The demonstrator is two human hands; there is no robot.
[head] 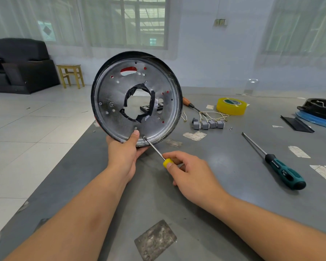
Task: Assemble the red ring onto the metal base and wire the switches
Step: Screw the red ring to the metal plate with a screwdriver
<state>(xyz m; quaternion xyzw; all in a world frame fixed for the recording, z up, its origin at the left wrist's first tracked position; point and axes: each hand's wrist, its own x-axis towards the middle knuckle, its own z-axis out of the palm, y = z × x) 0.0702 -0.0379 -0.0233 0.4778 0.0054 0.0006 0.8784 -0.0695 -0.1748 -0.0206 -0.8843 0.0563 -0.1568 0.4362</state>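
No text can be read anywhere: the pale print on the dark-and-teal screwdriver handle [285, 171] at right, the green-and-white label inside the yellow tape roll [231, 106] and the small round stamp on the metal base [111, 104] are all too small.

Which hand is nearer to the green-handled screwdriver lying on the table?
Right. The right hand, gripping the yellow-handled screwdriver, is just left of the green-handled screwdriver. The left hand is farther left, holding the metal base upright.
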